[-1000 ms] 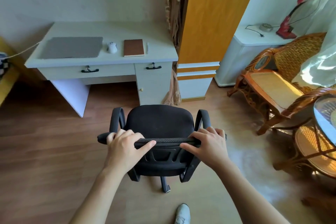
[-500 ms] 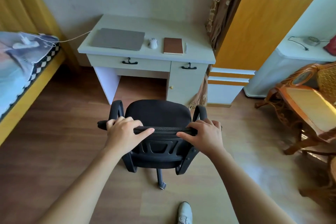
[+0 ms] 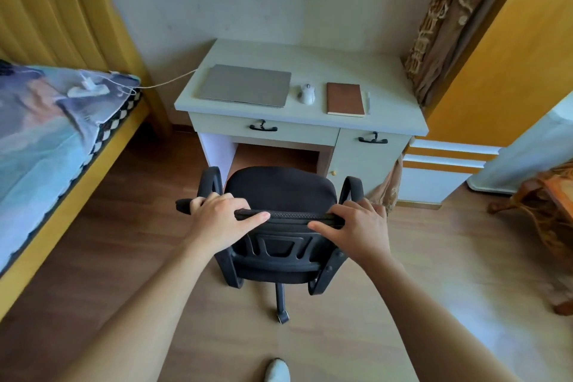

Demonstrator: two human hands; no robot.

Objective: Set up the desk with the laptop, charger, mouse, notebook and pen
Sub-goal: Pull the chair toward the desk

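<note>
A pale desk [image 3: 310, 56] stands against the wall. On it lie a closed grey laptop [image 3: 245, 85], a white mouse [image 3: 307, 94], a brown notebook [image 3: 345, 99] and a pen [image 3: 368, 102] just right of the notebook. A white charger [image 3: 88, 89] lies on the bed, its cable [image 3: 167, 81] running to the laptop's left side. A black office chair [image 3: 280, 192] faces the desk's knee gap. My left hand [image 3: 221, 217] and my right hand [image 3: 361, 226] both grip the top of its backrest.
A yellow-framed bed [image 3: 46, 139] with a patterned blue cover fills the left. An orange door [image 3: 502, 65] and a brown curtain [image 3: 440, 25] stand right of the desk. A wicker chair [image 3: 545, 205] sits at the far right. Wooden floor lies around the office chair.
The view has swung left and the desk now sits straight ahead. The chair, held by both hands, has rolled closer to the desk's opening.
</note>
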